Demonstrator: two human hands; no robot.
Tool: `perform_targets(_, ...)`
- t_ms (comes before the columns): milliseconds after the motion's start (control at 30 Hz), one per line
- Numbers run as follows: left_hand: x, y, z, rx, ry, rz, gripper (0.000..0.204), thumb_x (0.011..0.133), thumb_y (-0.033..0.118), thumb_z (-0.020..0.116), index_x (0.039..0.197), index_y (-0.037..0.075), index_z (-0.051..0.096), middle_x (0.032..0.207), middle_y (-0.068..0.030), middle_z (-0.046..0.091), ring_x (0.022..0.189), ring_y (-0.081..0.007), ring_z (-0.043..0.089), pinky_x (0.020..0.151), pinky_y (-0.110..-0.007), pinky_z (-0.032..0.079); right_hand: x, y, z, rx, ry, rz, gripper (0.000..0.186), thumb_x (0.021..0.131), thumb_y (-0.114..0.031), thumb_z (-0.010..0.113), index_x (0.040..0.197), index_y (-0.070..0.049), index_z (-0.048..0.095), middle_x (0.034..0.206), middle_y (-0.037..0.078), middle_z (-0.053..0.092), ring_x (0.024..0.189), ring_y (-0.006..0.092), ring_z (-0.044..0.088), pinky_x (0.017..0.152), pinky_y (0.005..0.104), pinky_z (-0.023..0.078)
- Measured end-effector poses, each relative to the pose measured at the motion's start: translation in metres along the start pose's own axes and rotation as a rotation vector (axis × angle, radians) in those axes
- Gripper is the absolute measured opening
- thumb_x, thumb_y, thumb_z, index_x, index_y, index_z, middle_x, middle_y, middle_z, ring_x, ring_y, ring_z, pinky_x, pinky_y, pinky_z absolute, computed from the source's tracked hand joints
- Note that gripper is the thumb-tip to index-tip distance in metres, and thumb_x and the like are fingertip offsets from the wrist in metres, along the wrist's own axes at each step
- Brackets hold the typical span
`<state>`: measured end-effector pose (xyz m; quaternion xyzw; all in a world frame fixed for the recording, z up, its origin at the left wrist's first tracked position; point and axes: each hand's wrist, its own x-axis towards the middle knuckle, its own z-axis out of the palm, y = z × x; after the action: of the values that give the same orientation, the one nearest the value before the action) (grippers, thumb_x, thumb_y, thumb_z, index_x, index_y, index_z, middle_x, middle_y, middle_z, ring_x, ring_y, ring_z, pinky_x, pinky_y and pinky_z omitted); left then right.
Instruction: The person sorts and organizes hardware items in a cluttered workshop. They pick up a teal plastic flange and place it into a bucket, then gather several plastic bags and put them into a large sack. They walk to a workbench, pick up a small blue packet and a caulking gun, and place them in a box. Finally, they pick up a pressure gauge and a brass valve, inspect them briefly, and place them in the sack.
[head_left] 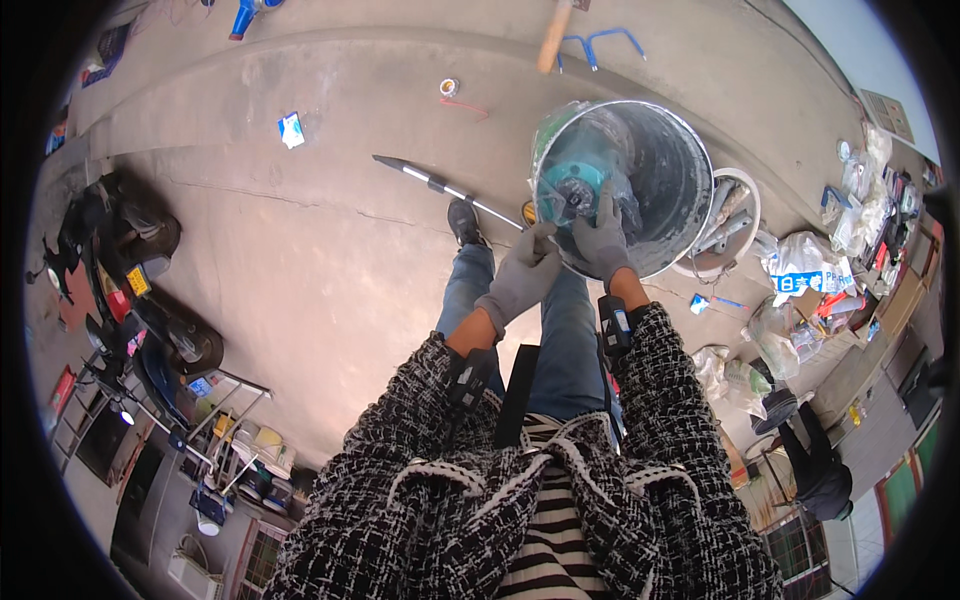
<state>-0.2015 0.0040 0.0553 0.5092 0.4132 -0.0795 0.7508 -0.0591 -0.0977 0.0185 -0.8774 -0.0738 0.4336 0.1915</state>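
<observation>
Both hands wear grey gloves. A metal bucket holds a teal object with a dark round centre, wrapped in clear plastic. My left hand is at the bucket's near-left rim, fingers pinched; what they hold is too small to tell. My right hand reaches over the near rim, fingers closed on the plastic beside the teal object. A long tool with a pale shaft and dark blade extends to the left behind my left hand.
A white bucket of tools stands right of the metal bucket. Bags and clutter line the right, with a person in dark clothes beyond. Scooters line the left. A wooden-handled tool lies ahead on the concrete floor.
</observation>
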Motion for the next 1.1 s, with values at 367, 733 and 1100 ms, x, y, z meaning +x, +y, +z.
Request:
perform_targets(367, 0.001, 0.002, -0.004, -0.020, -0.171, 0.046, 0.049, 0.094, 0.013, 0.062, 0.138, 0.002, 0.045, 0.121, -0.0101, 0.063, 0.111, -0.0139, 0.060, 0.092, -0.026, 0.049, -0.009, 0.015, -0.016, -0.076, -0.066, -0.057, 0.084, 0.086, -0.033, 0.061, 0.156, -0.008, 0.021, 0.151, 0.030, 0.034, 0.136, 0.0429, 0.042, 0.110, 0.0417, 0.037)
perform_targets(733, 0.123, -0.014, -0.127, 0.304, 0.283, 0.046, 0.052, 0.092, 0.020, 0.060, 0.139, 0.002, 0.048, 0.131, -0.0162, 0.057, 0.110, -0.0227, 0.060, 0.093, -0.034, 0.049, -0.060, 0.020, -0.054, 0.009, 0.176, -0.416, 0.047, 0.091, -0.017, 0.056, 0.133, 0.004, 0.052, 0.134, 0.026, 0.053, 0.120, 0.0420, 0.054, 0.102, 0.0426, 0.044)
perform_targets(1100, 0.326, -0.131, -0.160, 0.743, 0.234, 0.203, 0.064, 0.083, 0.022, 0.063, 0.144, 0.010, 0.045, 0.140, -0.0274, 0.050, 0.133, -0.0428, 0.042, 0.103, -0.046, 0.043, -0.060, 0.028, -0.079, -0.097, 0.303, -0.336, 0.043, 0.088, -0.009, 0.059, 0.130, 0.003, 0.055, 0.130, 0.027, 0.056, 0.119, 0.0424, 0.056, 0.102, 0.0452, 0.046)
